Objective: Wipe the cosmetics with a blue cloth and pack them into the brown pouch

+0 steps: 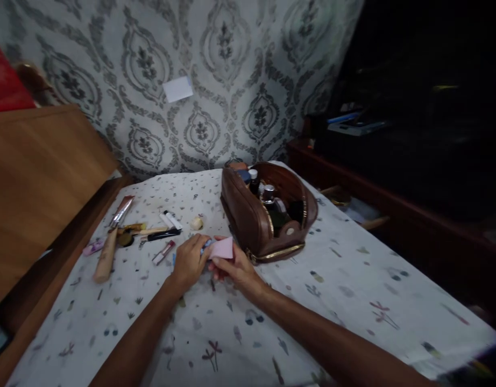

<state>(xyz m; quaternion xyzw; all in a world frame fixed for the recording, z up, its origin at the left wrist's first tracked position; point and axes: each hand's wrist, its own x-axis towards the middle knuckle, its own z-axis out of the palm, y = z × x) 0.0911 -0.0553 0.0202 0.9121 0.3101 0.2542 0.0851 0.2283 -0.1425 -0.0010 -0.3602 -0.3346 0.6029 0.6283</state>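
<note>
Both my hands meet near the middle of a floral-print cloth (337,279). My right hand (234,266) pinches a small pink piece (222,249), like a cloth or wipe. My left hand (190,261) is curled round a small bluish item (206,245) that touches the pink piece; most of that item is hidden by my fingers. Just right of my hands stands an open brown leather pouch (248,215) with several bottles and jars inside.
Several cosmetics lie to the left on the cloth: a long beige tube (106,257), a metallic tube (122,210), pencils, a small round item (197,223). A wooden board (38,177) borders the left. A dark wooden shelf (353,183) stands right, under patterned wallpaper.
</note>
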